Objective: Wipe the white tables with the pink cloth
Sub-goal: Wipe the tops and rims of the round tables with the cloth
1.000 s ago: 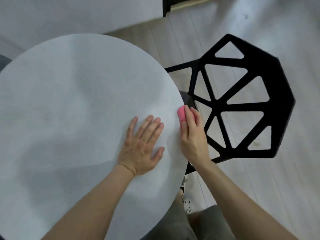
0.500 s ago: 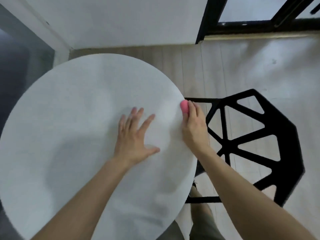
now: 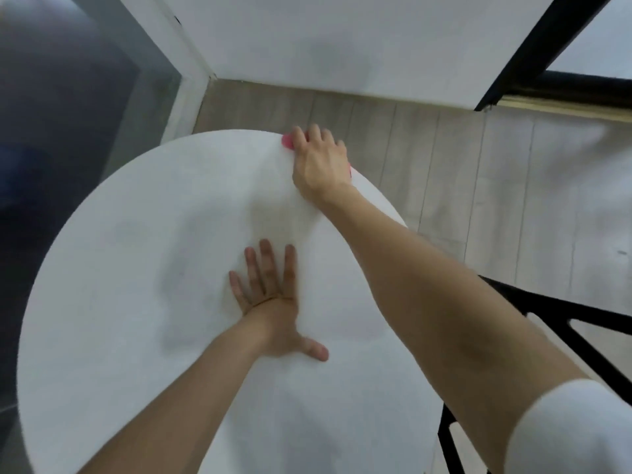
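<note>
Pressing the pink cloth (image 3: 286, 142) on the far rim of the round white surface (image 3: 136, 268), right hand (image 3: 319, 162) fingers curled over it, left hand (image 3: 273, 302) flat mid-surface, fingers straight, thumb splayed

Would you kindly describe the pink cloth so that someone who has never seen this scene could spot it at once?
Start at the round white table that fills the view and follow its far rim to the right hand. The pink cloth lies under that hand, only slivers showing at its edges; it is the one bright pink thing among white, grey and black.
</note>
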